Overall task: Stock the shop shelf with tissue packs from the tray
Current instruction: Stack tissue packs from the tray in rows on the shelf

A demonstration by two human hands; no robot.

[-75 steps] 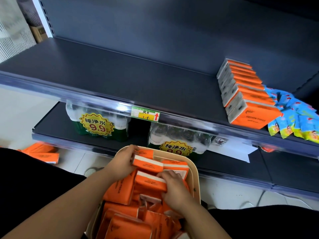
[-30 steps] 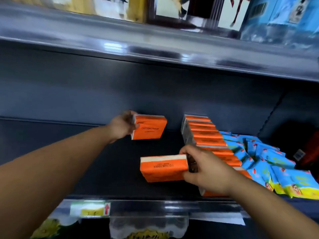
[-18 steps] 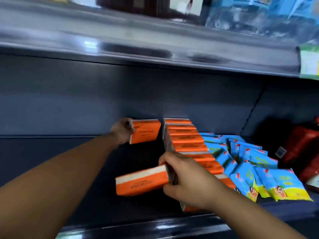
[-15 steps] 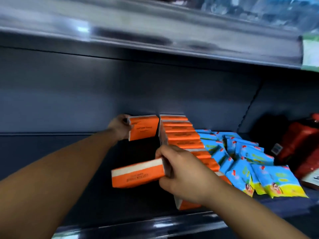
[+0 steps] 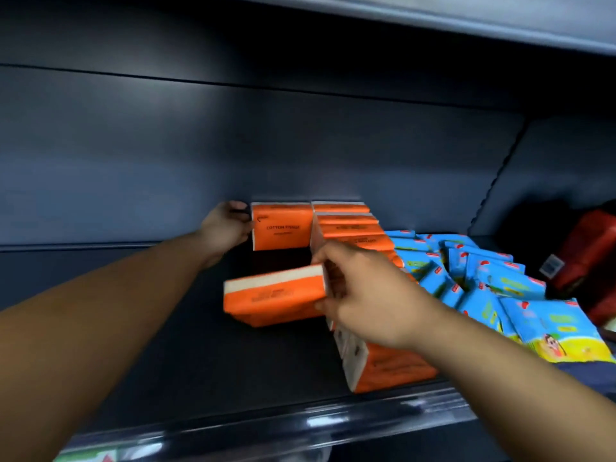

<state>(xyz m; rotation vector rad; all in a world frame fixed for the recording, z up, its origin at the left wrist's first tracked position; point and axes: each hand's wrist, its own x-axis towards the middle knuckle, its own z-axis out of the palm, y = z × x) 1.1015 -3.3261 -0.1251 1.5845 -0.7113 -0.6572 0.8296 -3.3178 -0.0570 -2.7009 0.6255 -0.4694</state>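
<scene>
My left hand grips the left end of an orange tissue pack that stands upright against the back panel of the dark shelf, right beside a row of orange tissue packs. That row runs from the back wall to the shelf's front edge. My right hand holds a second orange tissue pack by its right end, level above the shelf, left of the row and nearer to me. The tray is out of view.
Blue and yellow packets lie piled to the right of the orange row. Red packages sit at the far right. A clear price rail runs along the shelf's front edge. Another shelf hangs overhead.
Both hands lifted a pack each from the tray up to the shelf. The left pack has moved back against the rear panel beside the row; the right pack has stayed left of the row.
</scene>
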